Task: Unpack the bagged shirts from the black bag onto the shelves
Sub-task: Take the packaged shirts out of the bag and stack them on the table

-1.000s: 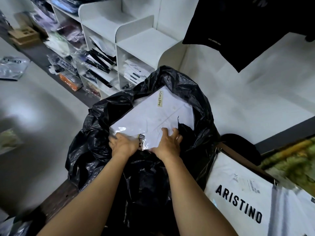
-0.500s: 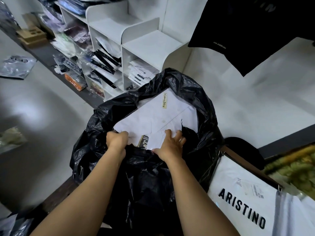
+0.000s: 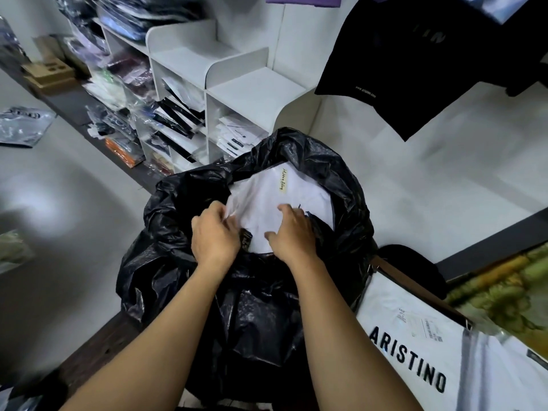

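- White shelves (image 3: 237, 93) stand at 11 o'clock, their lower compartments stuffed with wrapped garments and the two top steps bare.
- The black bag (image 3: 252, 307) fills the middle and runs down to 6 o'clock, its mouth gaping towards the shelves.
- A black shirt (image 3: 400, 69) hangs at 1 o'clock, well apart from the bag.
- A white ARISTINO packet (image 3: 415, 351) lies at 4 o'clock, just beside the bag.
- The bagged shirt (image 3: 290, 197), white in clear wrap, lies in the bag's mouth at centre, its far end at 12 o'clock.
- The left hand (image 3: 213, 235) has its fingers curled onto the packet's 9 o'clock corner, pinching the wrap.
- The right hand (image 3: 293, 232) rests on the packet's near end, thumb spread and fingers bent; whether it grips, I cannot tell.
- A yellow handwritten label (image 3: 281, 180) sits on the packet towards 12 o'clock.
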